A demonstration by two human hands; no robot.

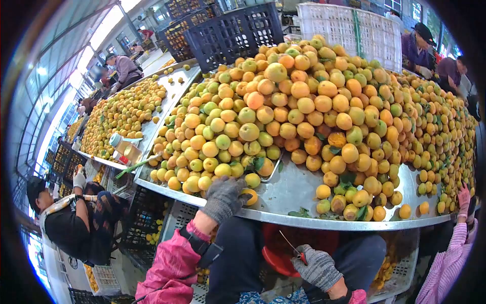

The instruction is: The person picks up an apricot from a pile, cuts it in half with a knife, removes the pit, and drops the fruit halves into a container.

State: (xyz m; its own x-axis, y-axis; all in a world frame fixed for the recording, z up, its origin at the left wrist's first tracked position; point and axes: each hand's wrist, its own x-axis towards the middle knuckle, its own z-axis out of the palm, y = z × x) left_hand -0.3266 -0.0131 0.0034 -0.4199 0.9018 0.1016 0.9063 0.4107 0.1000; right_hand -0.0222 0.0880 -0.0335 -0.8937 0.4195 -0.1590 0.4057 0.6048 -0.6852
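Note:
My left hand [225, 199], in a grey knit glove, is at the front edge of the metal table [283, 195], its fingers closed on a yellow-orange fruit [249, 196]. Beside it rises the big pile of yellow, orange and green fruit [304, 104]. Low in front of my lap, my right hand [316, 268], also gloved in grey, is wrapped round the red handle [302, 257] of a thin metal tool. The tool's narrow shaft points up and left. Below the table edge, between my legs, is a red basin [278, 258], partly hidden.
Black crates [235, 38] and a white crate [349, 30] stand behind the pile. A plastic bottle [125, 149] lies at the left on the table. Co-workers sit at the left [76, 218] and far right; a pink-gloved hand [463, 200] touches the right table edge.

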